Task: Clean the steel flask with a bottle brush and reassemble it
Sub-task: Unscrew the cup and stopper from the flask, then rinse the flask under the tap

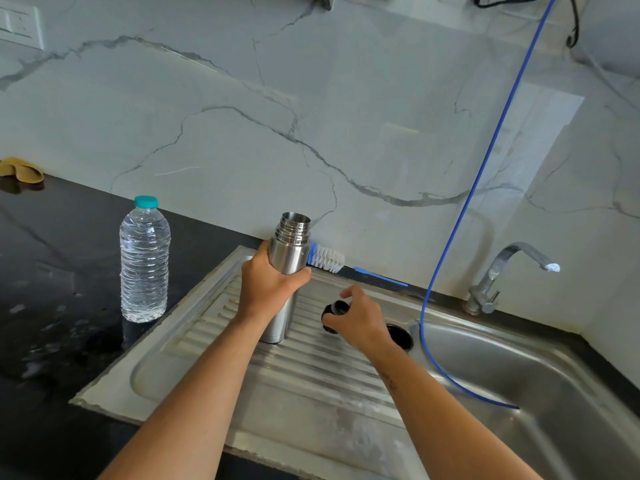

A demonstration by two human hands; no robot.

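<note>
Right hand (360, 318) hides stopper (334, 311) (partly)

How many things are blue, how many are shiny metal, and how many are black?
Blue: 2, the bottle brush and the blue hose.
Shiny metal: 3, the steel flask, the tap and the sink.
Black: 2, the black stopper and the cap.
Total: 7

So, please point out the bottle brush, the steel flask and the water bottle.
bottle brush (327, 258): head view, on white bristles.
steel flask (289, 257): head view, on upper body.
water bottle (144, 261): head view, on ribbed middle.
</note>
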